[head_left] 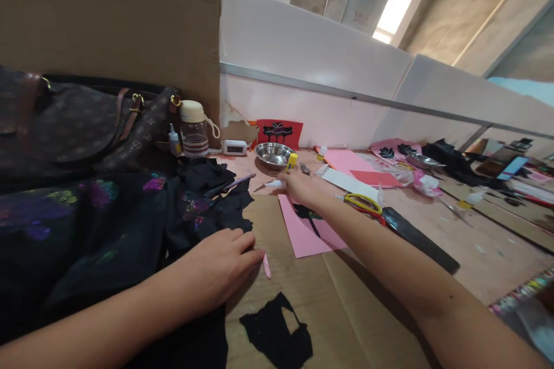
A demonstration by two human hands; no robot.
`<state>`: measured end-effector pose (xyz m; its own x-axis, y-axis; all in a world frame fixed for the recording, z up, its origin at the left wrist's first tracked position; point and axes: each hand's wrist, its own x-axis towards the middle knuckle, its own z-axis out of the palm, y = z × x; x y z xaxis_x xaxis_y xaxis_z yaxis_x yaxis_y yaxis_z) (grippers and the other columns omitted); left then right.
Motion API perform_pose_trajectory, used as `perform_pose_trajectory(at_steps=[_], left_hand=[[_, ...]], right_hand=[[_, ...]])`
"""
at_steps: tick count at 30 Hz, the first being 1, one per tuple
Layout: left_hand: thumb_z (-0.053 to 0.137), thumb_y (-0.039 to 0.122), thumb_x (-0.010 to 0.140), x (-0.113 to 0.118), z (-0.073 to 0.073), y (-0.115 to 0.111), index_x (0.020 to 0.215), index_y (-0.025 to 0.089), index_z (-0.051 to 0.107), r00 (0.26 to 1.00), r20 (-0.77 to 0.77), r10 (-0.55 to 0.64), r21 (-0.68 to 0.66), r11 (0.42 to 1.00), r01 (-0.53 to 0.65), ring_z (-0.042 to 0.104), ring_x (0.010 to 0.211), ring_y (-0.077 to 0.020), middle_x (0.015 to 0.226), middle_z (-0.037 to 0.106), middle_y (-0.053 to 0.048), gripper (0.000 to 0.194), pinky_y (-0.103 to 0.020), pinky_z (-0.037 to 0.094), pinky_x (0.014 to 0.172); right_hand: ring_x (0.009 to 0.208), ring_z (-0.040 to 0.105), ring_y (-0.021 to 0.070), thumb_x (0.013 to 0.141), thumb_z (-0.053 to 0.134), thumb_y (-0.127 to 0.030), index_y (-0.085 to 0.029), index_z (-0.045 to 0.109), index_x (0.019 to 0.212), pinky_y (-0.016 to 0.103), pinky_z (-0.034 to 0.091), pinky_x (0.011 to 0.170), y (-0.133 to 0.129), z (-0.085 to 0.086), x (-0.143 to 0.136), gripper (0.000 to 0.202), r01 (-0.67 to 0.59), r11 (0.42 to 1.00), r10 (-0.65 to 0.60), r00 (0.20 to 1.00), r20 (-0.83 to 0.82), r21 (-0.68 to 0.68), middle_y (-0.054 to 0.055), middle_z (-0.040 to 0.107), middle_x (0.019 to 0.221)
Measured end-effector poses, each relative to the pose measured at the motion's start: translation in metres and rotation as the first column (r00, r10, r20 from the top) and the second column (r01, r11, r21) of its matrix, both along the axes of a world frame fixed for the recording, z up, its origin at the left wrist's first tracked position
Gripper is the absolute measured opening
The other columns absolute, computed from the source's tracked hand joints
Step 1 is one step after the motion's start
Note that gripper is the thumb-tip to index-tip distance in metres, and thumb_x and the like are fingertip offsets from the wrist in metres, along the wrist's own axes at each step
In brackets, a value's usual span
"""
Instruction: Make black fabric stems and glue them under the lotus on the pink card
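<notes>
My left hand (229, 265) rests low over the cardboard, fingers curled. A thin pink pointed piece (267, 267) sticks out from its fingertips; its kind is unclear. Farther off, my right hand (298, 187) reaches across a pink sheet (298, 239) bearing a black cut-out shape (312, 220), partly hidden by my forearm. Its closed fingers are at a small white item with a pointed tip (274, 184), and a yellow object (292, 160) shows just behind them. Which of these the fingers grip is hidden. Nearest to me lies a black fabric scrap (277, 331) with a hole.
Black fabric (130, 230) and a handbag (78, 127) fill the left. A metal bowl (273, 154), bottle (193, 130) and red card (292, 134) stand at the back. Yellow-handled scissors (362, 203) and a dark flat object (419, 239) lie right of my forearm.
</notes>
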<state>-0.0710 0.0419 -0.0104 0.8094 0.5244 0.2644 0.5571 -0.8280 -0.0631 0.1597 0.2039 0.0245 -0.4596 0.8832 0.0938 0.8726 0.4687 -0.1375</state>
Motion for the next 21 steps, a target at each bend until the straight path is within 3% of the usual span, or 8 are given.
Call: perform_pose_trajectory(at_steps=[6, 11, 13, 16, 19, 21], left_hand=[[0.056, 0.013, 0.094, -0.001, 0.004, 0.0, 0.115, 0.017, 0.07, 1.0, 0.003, -0.015, 0.02, 1.0, 0.015, 0.06, 0.074, -0.0238, 0.092, 0.065, -0.007, 0.025, -0.037, 0.048, 0.066], [0.054, 0.018, 0.099, -0.001, 0.008, 0.0, 0.115, 0.016, 0.072, 0.999, 0.017, -0.041, 0.061, 0.997, 0.04, 0.06, 0.074, -0.0234, 0.092, 0.066, -0.009, 0.024, -0.037, 0.048, 0.067], [0.051, 0.021, 0.101, -0.002, 0.007, 0.001, 0.113, 0.017, 0.073, 0.998, 0.045, -0.044, 0.062, 0.997, 0.041, 0.06, 0.074, -0.0234, 0.091, 0.066, -0.009, 0.026, -0.037, 0.048, 0.067], [0.05, 0.022, 0.102, -0.002, 0.005, 0.002, 0.113, 0.017, 0.074, 0.997, 0.058, -0.044, 0.058, 0.997, 0.041, 0.059, 0.072, -0.0229, 0.091, 0.066, -0.009, 0.027, -0.036, 0.048, 0.066], [0.052, 0.022, 0.101, -0.002, 0.005, 0.002, 0.114, 0.017, 0.073, 0.997, 0.053, -0.048, 0.068, 0.997, 0.045, 0.059, 0.071, -0.0227, 0.091, 0.066, -0.009, 0.025, -0.036, 0.048, 0.066], [0.053, 0.022, 0.101, -0.001, 0.005, 0.002, 0.113, 0.017, 0.074, 0.997, 0.052, -0.052, 0.069, 0.996, 0.048, 0.06, 0.073, -0.0234, 0.091, 0.067, -0.009, 0.025, -0.036, 0.048, 0.066]], right_hand=[[0.104, 0.069, 0.0236, 0.101, 0.065, -0.034, -0.017, 0.067, 0.12, 0.045, 0.058, 0.092, -0.004, 0.014, 0.006, 0.026, -0.044, 0.999, 0.046, 0.997, 0.069, -0.029, 0.009, 0.069, 0.121], [0.121, 0.061, 0.0337, 0.099, 0.065, -0.027, -0.014, 0.069, 0.126, 0.046, 0.046, 0.103, -0.024, 0.018, 0.008, 0.03, -0.072, 0.996, 0.075, 0.996, -0.053, 0.052, 0.018, 0.067, 0.131], [0.111, 0.065, 0.0296, 0.101, 0.06, -0.024, -0.014, 0.071, 0.118, 0.042, 0.048, 0.096, -0.054, 0.024, 0.015, 0.023, -0.111, 0.993, 0.115, 0.989, -0.09, 0.049, 0.015, 0.072, 0.12], [0.087, 0.068, 0.0193, 0.097, 0.066, -0.027, -0.021, 0.075, 0.101, 0.03, 0.051, 0.081, -0.118, 0.034, 0.028, 0.011, -0.268, 0.961, 0.259, 0.958, -0.124, -0.062, 0.004, 0.076, 0.096], [0.09, 0.067, 0.0195, 0.101, 0.064, -0.03, -0.02, 0.074, 0.104, 0.029, 0.05, 0.078, -0.178, 0.036, 0.037, 0.014, -0.442, 0.875, 0.404, 0.891, -0.208, -0.197, 0.005, 0.074, 0.097], [0.089, 0.065, 0.0209, 0.099, 0.066, -0.041, -0.018, 0.073, 0.111, 0.031, 0.049, 0.076, -0.203, 0.03, 0.039, 0.026, -0.529, 0.811, 0.487, 0.847, -0.214, -0.249, 0.007, 0.072, 0.099]])
